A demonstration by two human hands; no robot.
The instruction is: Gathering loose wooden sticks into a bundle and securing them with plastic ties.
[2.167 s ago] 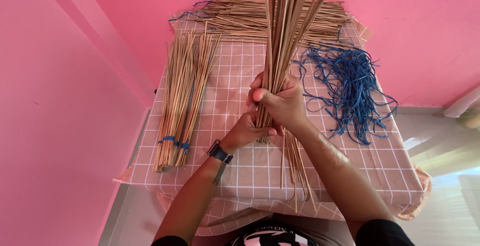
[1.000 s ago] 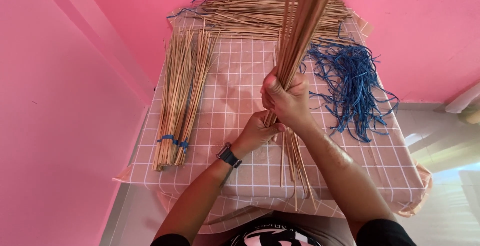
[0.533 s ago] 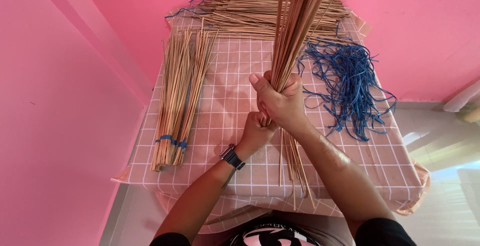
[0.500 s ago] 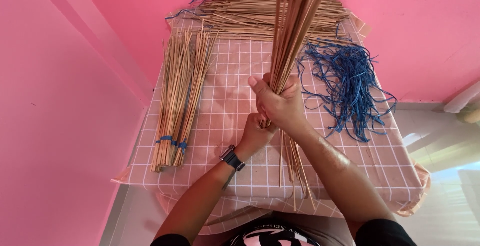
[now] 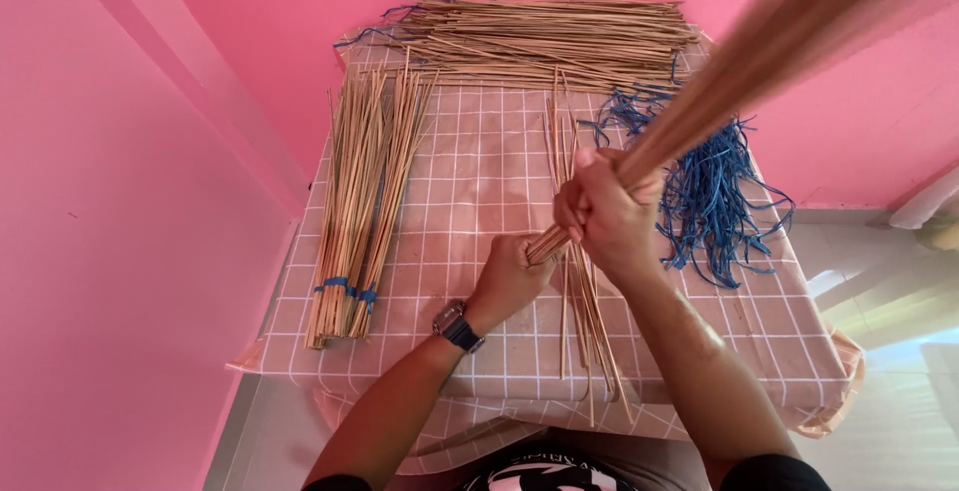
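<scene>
My right hand point(image 5: 604, 213) grips a thick bundle of thin tan sticks point(image 5: 759, 61), which slants up to the right and is blurred. My left hand point(image 5: 509, 273), with a wristwatch point(image 5: 458, 328) on the wrist, closes around the bundle's lower end just under the right hand. Both hands hover over a small table with a pink checked cloth point(image 5: 470, 181). A few loose sticks point(image 5: 579, 291) lie flat on the cloth beneath the hands.
A tied stick bundle with blue bands point(image 5: 362, 201) lies on the table's left side. A large stack of sticks point(image 5: 539, 39) lies across the far edge. A tangle of blue strings point(image 5: 714, 191) sits at the right. Pink walls enclose the table at left and back.
The held bundle has swung from nearly upright to a steep slant toward the right. My right hand moved right with it, uncovering loose sticks on the cloth.
</scene>
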